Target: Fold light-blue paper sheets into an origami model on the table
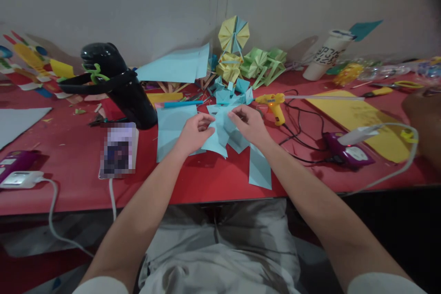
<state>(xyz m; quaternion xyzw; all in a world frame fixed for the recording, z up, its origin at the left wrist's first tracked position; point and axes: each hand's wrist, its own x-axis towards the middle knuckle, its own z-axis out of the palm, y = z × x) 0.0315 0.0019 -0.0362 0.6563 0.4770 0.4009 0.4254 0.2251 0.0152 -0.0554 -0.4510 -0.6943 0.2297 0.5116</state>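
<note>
Light blue paper [217,140] lies between my two hands, creased and with curled edges. My right hand [251,125] pinches its upper part between thumb and fingertips. My left hand [196,132] is at its left edge, the fingers curved and parted from the thumb; no grip shows there. Under and beside the hands are more blue sheets, one flat on the left [172,126] and a strip [260,170] below my right wrist. Small folded blue pieces [229,94] are heaped just behind the hands.
Right of my hands lies a yellow glue gun [275,106], its black cord running to a purple power socket [347,149]. A black bottle [120,85] leans at the left, behind a phone [119,151]. Folded yellow and green paper shapes [234,34] stand by the wall.
</note>
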